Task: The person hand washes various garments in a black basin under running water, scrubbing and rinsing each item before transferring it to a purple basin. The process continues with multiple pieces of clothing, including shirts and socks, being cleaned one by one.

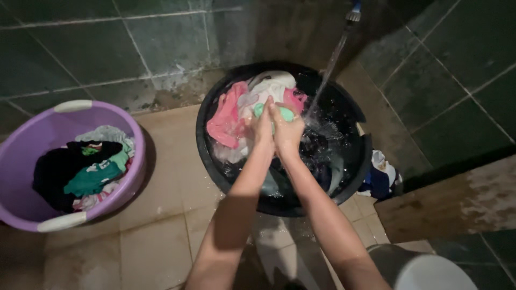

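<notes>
Both hands pressed together over black tub [215, 161]: left hand [263, 128] and right hand [286, 130] clamp green cloth [285, 113], sticking out at 12 o'clock. Water stream [327, 72] at 2. Purple basin [32, 139] at 9.

home washroom | tiled walls [80, 48] | running tap [353, 12] | black washtub [355, 115] | purple laundry basin [32, 139]

I see a wet beige tiled floor [161, 241] carrying a black wash tub [355, 177] near the wall, a purple laundry basket [134, 161] to its left, and crumpled clothes [381, 180] beside the tub.
</notes>
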